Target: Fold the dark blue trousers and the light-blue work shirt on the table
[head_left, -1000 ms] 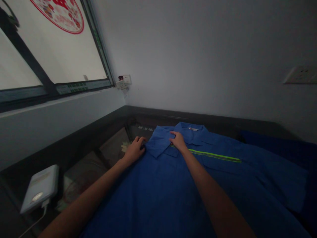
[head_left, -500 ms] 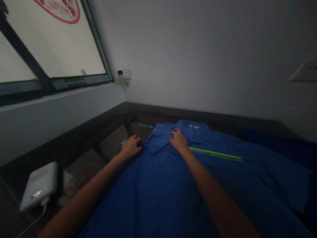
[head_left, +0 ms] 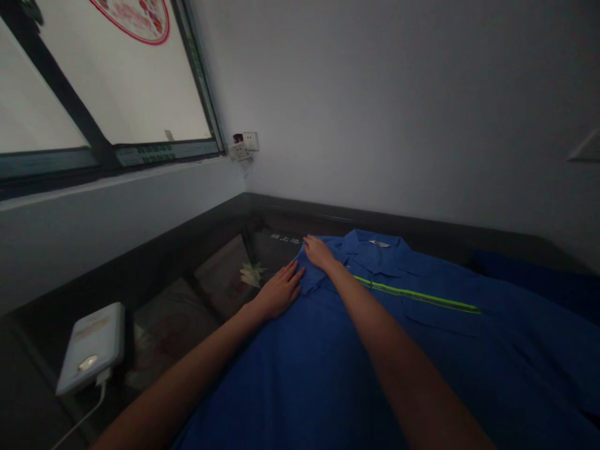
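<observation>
A blue work shirt point(head_left: 328, 350) with a collar, a white neck label and a yellow-green stripe lies spread front up. Its sleeve on the left is folded in over the body. My left hand point(head_left: 281, 289) rests flat on the shirt's left folded edge, fingers stretched and holding nothing. Farther up, my right hand point(head_left: 319, 252) lies on the folded part near the shoulder, its fingertips at the outer edge; the fingers look extended, and the thumb is hard to make out.
The shirt covers much of a dark glossy tabletop point(head_left: 225, 269). A white power bank point(head_left: 94, 347) with a plugged-in cable sits at left. More dark blue cloth point(head_left: 529, 272) lies at the far right. Walls and a window point(head_left: 154, 81) border the table; sockets point(head_left: 246, 145) are in the corner.
My left hand has gone from pinching the folded edge to lying flat on it. My right hand has moved left and away from me to the fold's outer edge. The view has shifted slightly.
</observation>
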A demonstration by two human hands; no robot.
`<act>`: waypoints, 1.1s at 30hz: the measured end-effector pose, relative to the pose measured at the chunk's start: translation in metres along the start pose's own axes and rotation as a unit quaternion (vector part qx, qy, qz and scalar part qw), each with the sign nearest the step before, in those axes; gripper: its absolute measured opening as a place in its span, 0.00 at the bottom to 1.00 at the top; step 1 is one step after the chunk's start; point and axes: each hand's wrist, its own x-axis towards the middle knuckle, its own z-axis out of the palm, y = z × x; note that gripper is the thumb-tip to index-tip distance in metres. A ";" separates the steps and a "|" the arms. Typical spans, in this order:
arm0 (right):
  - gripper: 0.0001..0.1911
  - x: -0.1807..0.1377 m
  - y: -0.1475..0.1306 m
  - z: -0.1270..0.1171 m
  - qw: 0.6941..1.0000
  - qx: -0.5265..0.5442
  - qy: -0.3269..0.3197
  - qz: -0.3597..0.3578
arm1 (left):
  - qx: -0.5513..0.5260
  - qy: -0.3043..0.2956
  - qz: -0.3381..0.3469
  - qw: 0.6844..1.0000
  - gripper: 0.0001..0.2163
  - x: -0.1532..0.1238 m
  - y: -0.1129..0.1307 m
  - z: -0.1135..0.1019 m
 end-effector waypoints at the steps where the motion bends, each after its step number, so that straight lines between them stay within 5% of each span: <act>1: 0.24 0.004 0.001 0.004 1.000 -0.002 -0.007 0.003 | 0.010 -0.005 0.003 1.000 0.23 -0.001 -0.001 0.001; 15: 0.40 0.018 0.017 0.041 0.998 -0.030 -0.038 0.051 | 0.073 -0.023 -0.062 0.995 0.23 -0.004 0.005 0.002; 24: 0.23 0.024 0.042 0.011 0.984 0.064 0.128 0.109 | 0.069 0.014 -0.042 0.997 0.23 -0.003 0.008 -0.005; 33: 0.11 0.049 0.050 -0.002 0.982 0.057 0.091 0.158 | 0.036 0.048 -0.062 0.996 0.21 0.001 0.011 -0.007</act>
